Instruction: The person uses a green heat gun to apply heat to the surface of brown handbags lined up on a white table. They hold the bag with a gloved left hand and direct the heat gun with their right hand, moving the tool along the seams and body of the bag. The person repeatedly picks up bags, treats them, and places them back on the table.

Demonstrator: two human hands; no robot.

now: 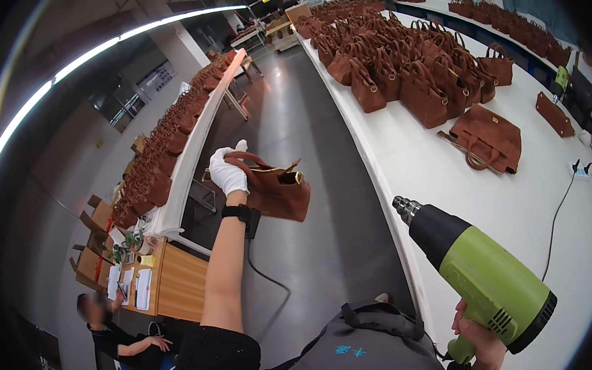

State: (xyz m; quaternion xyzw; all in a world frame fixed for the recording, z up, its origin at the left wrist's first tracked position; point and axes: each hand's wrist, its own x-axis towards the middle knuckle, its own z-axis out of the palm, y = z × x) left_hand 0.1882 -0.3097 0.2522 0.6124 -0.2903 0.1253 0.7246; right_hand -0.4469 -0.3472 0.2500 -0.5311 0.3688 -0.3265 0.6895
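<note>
My left hand (230,173), in a white glove, is closed on the handles of a brown handbag (280,196). The bag hangs over the floor, its gold zip edge showing at the top. My bare right hand (482,337) grips a green and black heat gun (490,271) by its handle, above the near part of the white table. The gun's metal nozzle (406,209) points up and left, toward the bag but well apart from it. Part of the right hand's grip is hidden behind the gun body.
Many brown handbags (424,91) crowd the white table (374,132); one handbag (486,139) lies flat. Another person's gloved hand (585,137) is at the far right, near a power strip (579,170). More bags (165,157) line the left table. A person (107,329) sits by a wooden desk (181,283).
</note>
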